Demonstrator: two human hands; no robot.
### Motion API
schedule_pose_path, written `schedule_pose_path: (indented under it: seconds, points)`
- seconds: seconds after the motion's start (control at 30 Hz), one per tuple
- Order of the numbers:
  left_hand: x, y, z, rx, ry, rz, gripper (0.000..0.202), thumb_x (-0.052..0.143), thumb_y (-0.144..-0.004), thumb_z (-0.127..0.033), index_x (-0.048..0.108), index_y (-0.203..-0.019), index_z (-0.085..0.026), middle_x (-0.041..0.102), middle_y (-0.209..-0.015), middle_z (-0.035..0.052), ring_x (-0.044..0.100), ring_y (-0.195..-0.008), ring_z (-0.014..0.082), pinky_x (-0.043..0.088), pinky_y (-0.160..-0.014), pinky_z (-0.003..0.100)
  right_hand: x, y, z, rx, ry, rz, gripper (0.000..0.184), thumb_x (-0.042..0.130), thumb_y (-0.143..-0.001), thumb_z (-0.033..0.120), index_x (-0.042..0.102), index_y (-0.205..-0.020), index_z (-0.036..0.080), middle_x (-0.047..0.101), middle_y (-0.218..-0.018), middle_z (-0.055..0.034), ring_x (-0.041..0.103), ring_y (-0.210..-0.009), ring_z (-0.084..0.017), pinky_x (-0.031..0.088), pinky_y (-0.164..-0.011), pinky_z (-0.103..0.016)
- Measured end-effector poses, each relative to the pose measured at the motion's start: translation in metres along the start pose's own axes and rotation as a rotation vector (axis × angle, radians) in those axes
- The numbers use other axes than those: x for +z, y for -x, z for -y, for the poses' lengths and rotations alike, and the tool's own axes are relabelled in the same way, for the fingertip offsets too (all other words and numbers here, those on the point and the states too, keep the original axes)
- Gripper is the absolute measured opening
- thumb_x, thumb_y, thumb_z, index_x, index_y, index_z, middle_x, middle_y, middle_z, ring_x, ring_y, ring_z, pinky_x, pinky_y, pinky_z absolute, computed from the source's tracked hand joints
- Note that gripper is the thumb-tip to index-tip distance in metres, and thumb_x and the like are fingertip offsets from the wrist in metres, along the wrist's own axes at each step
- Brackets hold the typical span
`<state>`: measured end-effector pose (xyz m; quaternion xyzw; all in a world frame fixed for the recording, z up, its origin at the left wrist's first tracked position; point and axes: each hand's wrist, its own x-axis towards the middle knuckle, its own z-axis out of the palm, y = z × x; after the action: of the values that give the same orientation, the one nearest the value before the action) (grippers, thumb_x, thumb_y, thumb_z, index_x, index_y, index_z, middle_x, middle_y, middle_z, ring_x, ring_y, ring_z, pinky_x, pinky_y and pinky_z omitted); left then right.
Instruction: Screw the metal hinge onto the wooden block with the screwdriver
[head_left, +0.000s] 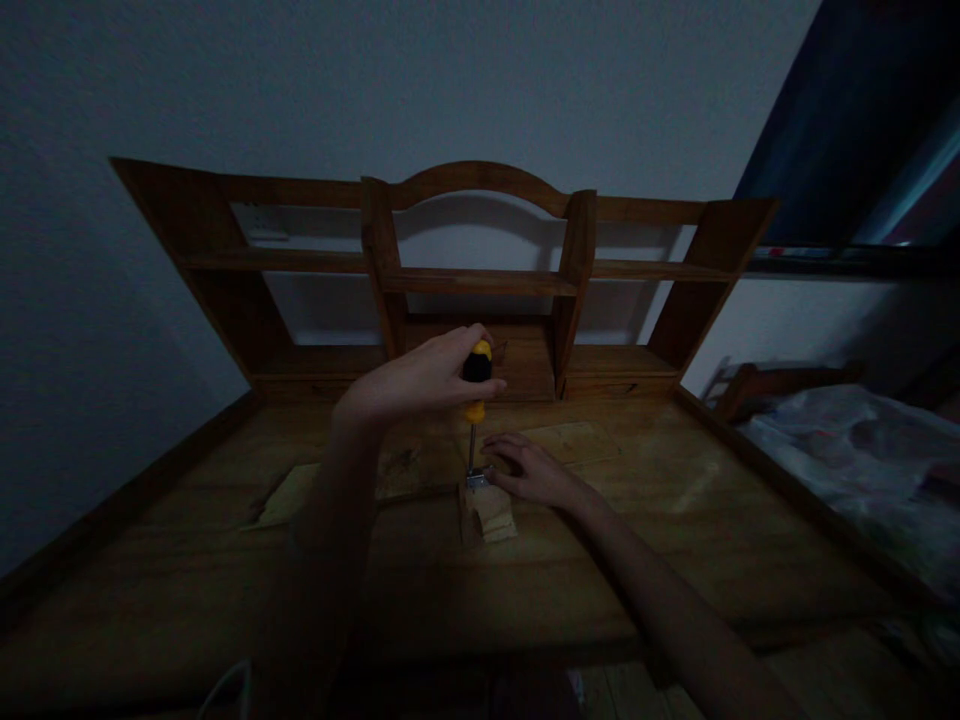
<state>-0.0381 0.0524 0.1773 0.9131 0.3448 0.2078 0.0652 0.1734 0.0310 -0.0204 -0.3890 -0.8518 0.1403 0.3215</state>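
Observation:
My left hand (427, 378) is closed around the yellow and black handle of a screwdriver (477, 368), which stands nearly upright. Its shaft points down, and the tip meets a small shiny metal piece (477, 480) that looks like a hinge. Under that lies a small wooden block (469, 520) on the desk, with a torn piece of cardboard (496, 517) against it. My right hand (536, 472) rests low on the right, fingers curled, fingertips at the metal piece's right end. Any screw under the tip is too small to make out.
A wooden desk (585, 590) carries a shelf unit (480, 282) along its back against the wall. Cardboard pieces lie flat at left (291, 495) and behind my right hand (574, 442). Raised edges border the desk. Beyond the right one are plastic bags (855, 450).

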Motion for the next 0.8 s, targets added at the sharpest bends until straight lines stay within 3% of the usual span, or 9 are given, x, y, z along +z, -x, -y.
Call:
schedule_pose_path:
  seconds: [0.17, 0.4, 0.53, 0.67, 0.8]
  points:
    - [-0.0048, 0.0021, 0.0028, 0.054, 0.085, 0.1, 0.046, 0.057, -0.085, -0.048, 0.051, -0.123, -0.022, 0.066, -0.103, 0.0046, 0.061, -0.086, 0.0183, 0.044, -0.075, 0.028, 0.0001, 0.0001, 0.0002, 0.0, -0.013, -0.004, 0.037, 0.063, -0.092, 0.037, 0.063, -0.125, 0.022, 0.063, -0.129, -0.0103, 0.058, -0.121, -0.024, 0.046, -0.106, -0.042]
    - [0.0007, -0.0019, -0.003, -0.002, -0.036, -0.054, 0.044, 0.059, -0.083, -0.063, 0.061, -0.1, -0.023, 0.069, -0.094, 0.0039, 0.063, -0.085, 0.0213, 0.042, -0.075, 0.03, -0.0004, 0.0005, 0.0009, 0.002, 0.003, -0.009, 0.036, 0.062, -0.093, 0.038, 0.063, -0.125, 0.021, 0.063, -0.128, -0.0103, 0.058, -0.122, -0.023, 0.046, -0.106, -0.041]
    - [0.0021, -0.0018, -0.003, -0.019, -0.074, -0.077, 0.048, 0.06, -0.081, -0.066, 0.06, -0.103, -0.023, 0.066, -0.097, 0.006, 0.062, -0.089, 0.0233, 0.043, -0.078, 0.031, 0.0002, 0.0003, 0.0001, -0.006, 0.006, -0.008, 0.035, 0.062, -0.092, 0.036, 0.064, -0.124, 0.021, 0.064, -0.128, -0.0102, 0.058, -0.122, -0.023, 0.046, -0.105, -0.041]
    - [0.0005, 0.0005, -0.0039, 0.135, 0.021, -0.002, 0.043, 0.064, -0.081, -0.052, 0.055, -0.112, -0.024, 0.059, -0.115, 0.0061, 0.058, -0.104, 0.0227, 0.044, -0.09, 0.032, 0.0003, 0.0, -0.0002, -0.001, 0.013, -0.003, 0.036, 0.062, -0.093, 0.038, 0.063, -0.125, 0.022, 0.064, -0.128, -0.0098, 0.058, -0.122, -0.024, 0.046, -0.106, -0.041]
    - [-0.0064, 0.0062, -0.0053, 0.179, 0.06, 0.084, 0.034, 0.059, -0.083, -0.033, 0.053, -0.116, -0.022, 0.058, -0.118, 0.0071, 0.056, -0.106, 0.0213, 0.044, -0.092, 0.031, 0.0005, 0.0, -0.0009, -0.001, 0.018, -0.005, 0.037, 0.061, -0.093, 0.038, 0.063, -0.125, 0.021, 0.064, -0.128, -0.0102, 0.059, -0.121, -0.023, 0.047, -0.105, -0.04]
